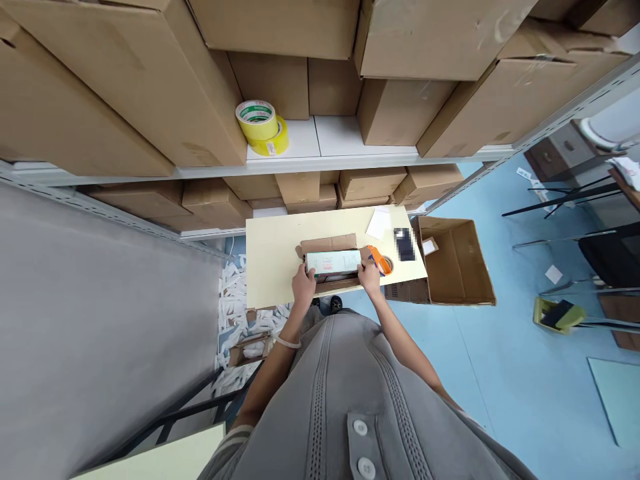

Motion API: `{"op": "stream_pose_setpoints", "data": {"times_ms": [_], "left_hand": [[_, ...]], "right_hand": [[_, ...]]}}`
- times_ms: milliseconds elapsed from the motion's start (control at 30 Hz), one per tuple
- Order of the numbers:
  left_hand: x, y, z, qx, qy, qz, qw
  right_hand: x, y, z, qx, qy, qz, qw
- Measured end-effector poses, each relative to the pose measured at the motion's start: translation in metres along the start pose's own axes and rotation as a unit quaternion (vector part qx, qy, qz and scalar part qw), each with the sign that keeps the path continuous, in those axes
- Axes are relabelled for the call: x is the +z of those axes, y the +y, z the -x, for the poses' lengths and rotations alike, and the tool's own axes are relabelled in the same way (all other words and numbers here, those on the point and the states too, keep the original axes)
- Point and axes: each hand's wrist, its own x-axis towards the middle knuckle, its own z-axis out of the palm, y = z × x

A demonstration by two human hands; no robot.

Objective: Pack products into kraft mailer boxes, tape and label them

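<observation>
A white oblong box with a printed top (pixel 333 261) is lying in the opening of a small brown cardboard box (pixel 329 244). The left hand (pixel 303 285) is pinching the white box's left end and the right hand (pixel 369 275) its right end, thumbs pressing the edge; the lower fingers are hiding. The white box appears to be sitting mostly within the cardboard box; the flaps are standing open, so closing is apparently left undone. Whether it is entering or leaving is not showing. Right of the cardboard box, an orange tape dispenser (pixel 380 259) is lying just beside it on a pale yellow tabletop (pixel 273 257); farther right, a large open brown carton (pixel 457 263) is standing.
</observation>
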Motion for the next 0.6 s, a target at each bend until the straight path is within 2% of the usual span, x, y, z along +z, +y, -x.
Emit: {"op": "stream_pose_setpoints", "data": {"times_ms": [133, 300, 433, 500, 600], "left_hand": [[0.011, -0.004, 0.000, 0.006, -0.014, -0.048, 0.999], [0.012, -0.005, -0.005, -0.014, -0.009, -0.076, 0.997], [0.015, 0.002, -0.007, -0.021, -0.015, -0.091, 0.995], [0.017, 0.005, -0.004, 0.012, -0.015, -0.081, 0.997], [0.012, 0.004, 0.007, 0.095, -0.004, -0.038, 0.995]], "right_hand": [[0.000, -0.005, -0.004, 0.029, -0.007, 0.042, 0.999], [0.004, -0.016, -0.007, 0.049, -0.011, 0.075, 0.996], [0.005, -0.021, -0.009, 0.045, -0.009, 0.082, 0.996], [0.004, -0.020, -0.009, 0.042, -0.008, 0.084, 0.996], [-0.003, -0.008, -0.006, 0.013, 0.005, 0.057, 0.998]]}}
